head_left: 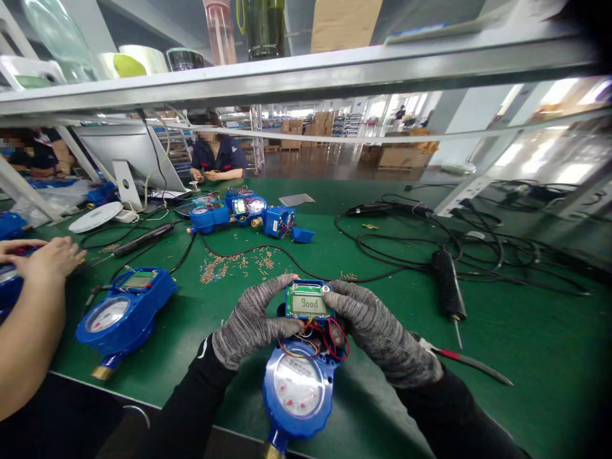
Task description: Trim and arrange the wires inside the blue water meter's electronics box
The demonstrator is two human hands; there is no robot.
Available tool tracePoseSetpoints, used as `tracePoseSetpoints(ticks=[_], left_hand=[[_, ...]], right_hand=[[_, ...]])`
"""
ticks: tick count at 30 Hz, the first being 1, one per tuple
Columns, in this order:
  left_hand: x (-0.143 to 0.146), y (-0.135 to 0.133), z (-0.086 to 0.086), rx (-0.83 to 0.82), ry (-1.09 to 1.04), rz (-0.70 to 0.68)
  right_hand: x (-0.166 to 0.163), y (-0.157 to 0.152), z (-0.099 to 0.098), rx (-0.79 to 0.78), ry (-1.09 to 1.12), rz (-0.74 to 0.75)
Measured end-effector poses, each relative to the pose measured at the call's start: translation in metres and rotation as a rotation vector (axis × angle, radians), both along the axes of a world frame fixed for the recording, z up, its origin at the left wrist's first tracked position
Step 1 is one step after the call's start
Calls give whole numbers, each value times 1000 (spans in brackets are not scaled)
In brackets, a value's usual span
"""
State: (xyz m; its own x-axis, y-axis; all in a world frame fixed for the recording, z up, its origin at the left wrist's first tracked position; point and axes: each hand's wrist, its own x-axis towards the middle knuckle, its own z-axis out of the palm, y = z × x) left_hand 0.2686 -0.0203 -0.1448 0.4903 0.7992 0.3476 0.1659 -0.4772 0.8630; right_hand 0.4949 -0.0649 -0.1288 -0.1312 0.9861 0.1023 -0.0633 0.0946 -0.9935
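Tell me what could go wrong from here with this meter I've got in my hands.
The red wires loop out loosely below the display module, right by your right hand, so one could snag or get pinched. Small copper-coloured pieces, seemingly screws, lie strewn on the green table; one might drop unnoticed into exposed wiring. The red-and-grey tool lies close to your right cuff, so your arm could perhaps knock it.

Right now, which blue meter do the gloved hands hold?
The bottom-centre meter, its display reading "good", between left hand and right hand; neither touches the other meters.
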Motion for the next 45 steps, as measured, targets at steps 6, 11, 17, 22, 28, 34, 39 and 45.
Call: tracePoseSetpoints(ticks=[6,11,17,22,28,34,39,45], left_hand=[[-3,3,-3,77,23,-5],[1,4,-3,258,96,59],[0,3,4,96,-15,44],[-15,-13,8,-25,-186,18],[-8,-60,12,354,-345,480],[19,-74,8,253,149,595],[35,-65,11,-48,148,449],[32,-54,16,-307,-125,268]], right_hand=[[0,1,-1,8,-31,-41],[0,-3,0,19,-14,-8],[-3,-3,2,4,26,19],[-6,-1,0,-2,8,-11],[-9,-5,-7,11,-88,-133],[-11,-8,-9,73,-127,-193],[-11,-11,-11,90,-124,-213],[-15,-14,-9,79,-126,-251]])
